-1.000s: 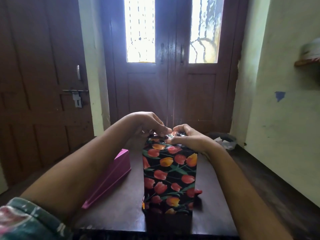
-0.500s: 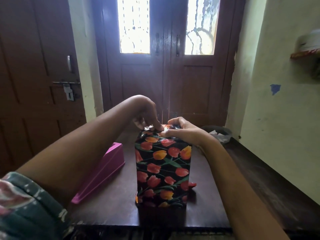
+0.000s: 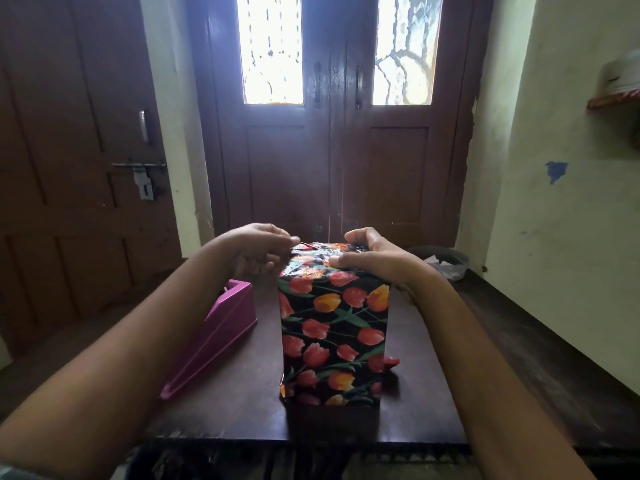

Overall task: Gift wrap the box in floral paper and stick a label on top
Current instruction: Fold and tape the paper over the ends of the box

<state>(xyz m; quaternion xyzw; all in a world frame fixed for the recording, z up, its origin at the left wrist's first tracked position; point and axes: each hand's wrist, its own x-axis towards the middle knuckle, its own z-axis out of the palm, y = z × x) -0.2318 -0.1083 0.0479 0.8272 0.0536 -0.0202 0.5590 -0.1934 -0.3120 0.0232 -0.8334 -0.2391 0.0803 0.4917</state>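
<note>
Head view: hands have parted; right hand [image 3: 375, 263] grips box [image 3: 332, 336], left hand [image 3: 252, 252] curled, hold unclear

upright floral-wrapped box [image 3: 333, 334] on table [image 3: 242, 403]

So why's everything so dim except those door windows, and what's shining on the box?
Head view: door panes blown out by backlight, leaving the table dim; the wrapped box catches glare on top; the wide lens bows the door frame; the shelf at right is blurred.
</note>
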